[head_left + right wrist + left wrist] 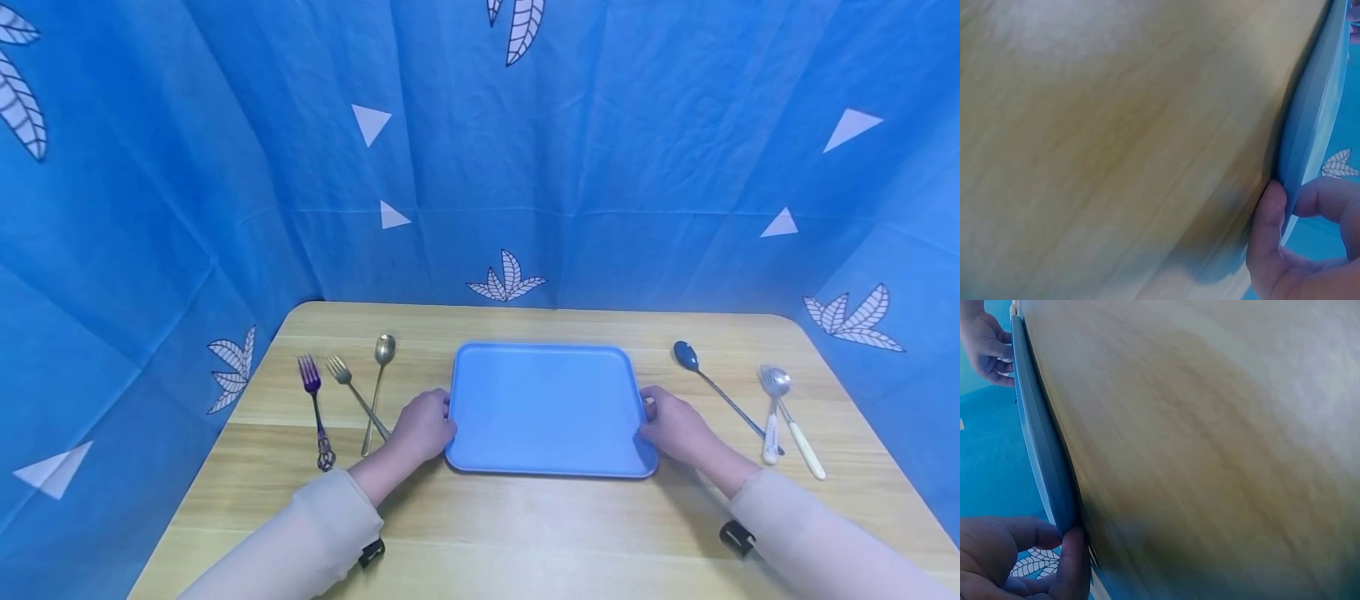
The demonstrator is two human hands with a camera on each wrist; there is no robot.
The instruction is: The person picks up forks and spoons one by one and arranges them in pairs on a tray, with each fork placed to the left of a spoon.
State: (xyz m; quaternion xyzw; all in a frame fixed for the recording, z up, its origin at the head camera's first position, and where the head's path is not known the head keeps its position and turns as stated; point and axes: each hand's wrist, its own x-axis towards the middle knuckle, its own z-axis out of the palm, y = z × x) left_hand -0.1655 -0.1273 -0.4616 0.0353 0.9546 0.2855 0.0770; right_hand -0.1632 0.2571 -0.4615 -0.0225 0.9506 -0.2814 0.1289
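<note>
A light blue tray (547,408) lies flat in the middle of the wooden table (525,525). My left hand (427,423) grips its left rim and my right hand (669,423) grips its right rim, fingers curled over the edge. In the left wrist view the tray rim (1041,444) runs edge-on, with my left hand (1029,559) pinching it at the bottom and my right hand (986,345) at the far end. The right wrist view shows my right hand (1300,247) with thumb under and fingers over the tray rim (1311,125). Nothing lies in the tray.
Left of the tray lie a purple fork (316,410), a gold fork (357,397) and a gold spoon (378,385). To the right lie a blue-bowled spoon (712,388) and two white-handled pieces (780,412). Blue cloth walls (480,167) enclose the table.
</note>
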